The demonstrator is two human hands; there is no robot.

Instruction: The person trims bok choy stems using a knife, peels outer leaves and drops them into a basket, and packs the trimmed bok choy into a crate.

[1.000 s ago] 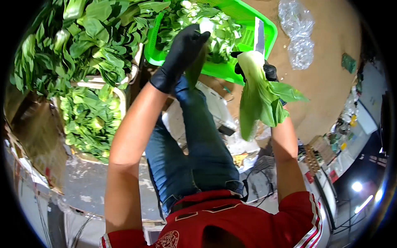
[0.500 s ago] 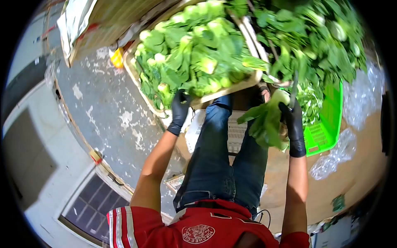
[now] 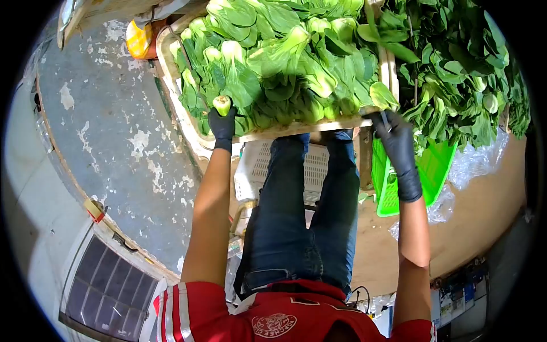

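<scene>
My left hand (image 3: 222,126), in a black glove, is closed around a bok choy (image 3: 221,105) at the near left corner of a pale crate (image 3: 302,127). The pale cut base of that bok choy points up at me. Rows of leafy bok choy (image 3: 285,51) fill the crate. At the crate's near right corner is my right hand (image 3: 394,139), also black-gloved, its fingers closed around a knife (image 3: 386,121). Only a small part of the knife shows, blurred. A loose leaf (image 3: 383,96) lies over the crate's corner just beyond this hand.
On the right rises a heap of leafy greens (image 3: 456,74), above a bright green basket (image 3: 436,171) beside clear plastic bags (image 3: 478,157). A white perforated crate (image 3: 253,171) stands behind my legs. At the upper left is a yellow-orange bag (image 3: 137,40) on the worn grey floor (image 3: 137,142).
My view has swung toward the crate. The bok choy that was in my right hand is gone from it. My left hand, open half a second ago, has closed on another one.
</scene>
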